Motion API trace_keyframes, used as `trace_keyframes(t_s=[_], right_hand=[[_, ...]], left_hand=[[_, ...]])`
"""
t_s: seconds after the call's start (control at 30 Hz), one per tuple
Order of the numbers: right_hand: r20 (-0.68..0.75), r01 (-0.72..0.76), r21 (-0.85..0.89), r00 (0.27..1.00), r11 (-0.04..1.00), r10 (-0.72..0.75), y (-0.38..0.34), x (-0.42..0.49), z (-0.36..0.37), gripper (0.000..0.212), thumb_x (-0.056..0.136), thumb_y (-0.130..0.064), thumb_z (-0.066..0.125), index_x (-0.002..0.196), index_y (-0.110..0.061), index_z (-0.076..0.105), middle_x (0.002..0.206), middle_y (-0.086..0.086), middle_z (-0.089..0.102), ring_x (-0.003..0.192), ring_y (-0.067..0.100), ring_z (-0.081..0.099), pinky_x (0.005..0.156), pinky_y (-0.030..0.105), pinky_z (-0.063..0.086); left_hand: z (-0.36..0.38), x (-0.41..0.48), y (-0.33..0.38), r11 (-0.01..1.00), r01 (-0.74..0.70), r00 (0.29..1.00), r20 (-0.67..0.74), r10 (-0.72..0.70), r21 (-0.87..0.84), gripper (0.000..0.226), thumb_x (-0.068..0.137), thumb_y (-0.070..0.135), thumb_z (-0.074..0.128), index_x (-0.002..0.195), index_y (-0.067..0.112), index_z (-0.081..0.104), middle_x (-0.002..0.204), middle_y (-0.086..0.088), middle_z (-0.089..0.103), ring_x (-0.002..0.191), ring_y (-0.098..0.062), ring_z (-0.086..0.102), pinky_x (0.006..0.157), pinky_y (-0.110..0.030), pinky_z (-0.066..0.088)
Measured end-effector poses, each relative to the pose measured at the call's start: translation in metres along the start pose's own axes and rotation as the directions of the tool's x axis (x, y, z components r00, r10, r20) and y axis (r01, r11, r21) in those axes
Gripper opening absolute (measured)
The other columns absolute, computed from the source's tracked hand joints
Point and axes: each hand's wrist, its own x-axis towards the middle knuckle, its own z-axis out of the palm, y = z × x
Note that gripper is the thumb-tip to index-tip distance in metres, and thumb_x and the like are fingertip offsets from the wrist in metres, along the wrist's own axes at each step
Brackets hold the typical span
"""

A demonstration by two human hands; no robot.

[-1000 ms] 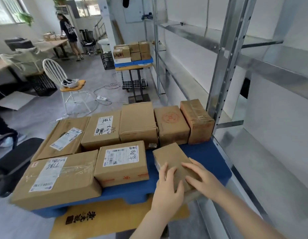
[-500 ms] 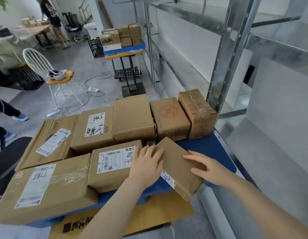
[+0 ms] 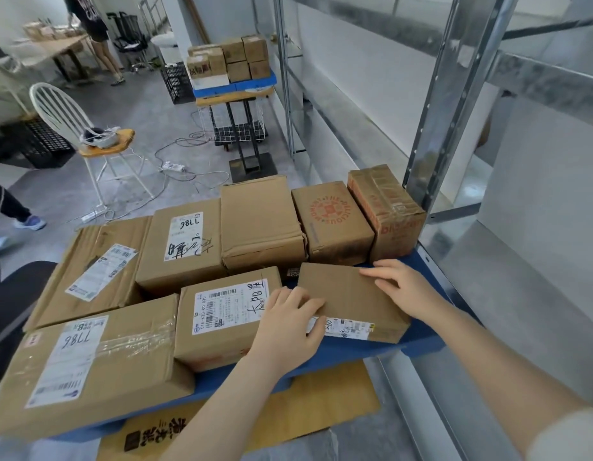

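Grey concrete floor runs under a blue board [image 3: 424, 344] loaded with cardboard parcels. At the board's near right corner a plain brown box [image 3: 351, 297] lies flat, its label strip facing me along the board's near edge. My left hand [image 3: 288, 327] grips the box's left end, with the fingers curled over the top and the thumb on the labelled face. My right hand [image 3: 401, 287] rests open on top, fingers straight along the edge toward the board's far side. A labelled parcel [image 3: 222, 314] sits at the board's near middle, just beside the box. A metal shelf post [image 3: 448, 111] rises at the board's far right corner.
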Motion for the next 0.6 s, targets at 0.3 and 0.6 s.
trace_keyframes(t_s=[0.3, 0.6], right_hand=[[-0.255, -0.135, 0.066, 0.956, 0.989, 0.147, -0.016, -0.033, 0.035, 0.047, 0.088, -0.045, 0.056, 0.133, -0.04, 0.046, 0.154, -0.004, 0.015, 0.14, 0.021, 0.021, 0.106, 0.039, 0.032], [-0.074, -0.04, 0.155, 0.996, 0.987, 0.052, -0.011, -0.004, 0.026, 0.048, 0.09, -0.044, 0.056, 0.136, -0.043, 0.043, 0.155, -0.017, 0.008, 0.14, 0.006, 0.017, 0.107, 0.028, 0.026]], left_hand=[[0.0, 0.005, -0.007, 0.961, 0.235, 0.969, 0.045, -0.244, 0.148, 0.047, 0.094, 0.05, 0.03, 0.138, 0.037, 0.042, 0.15, 0.002, 0.035, 0.144, -0.023, 0.015, 0.114, -0.051, 0.005], [0.006, 0.005, -0.01, 0.943, 0.202, 0.969, 0.084, -0.231, 0.265, 0.051, 0.093, 0.055, 0.026, 0.141, 0.04, 0.036, 0.15, 0.004, 0.034, 0.146, -0.026, 0.008, 0.113, -0.056, 0.006]])
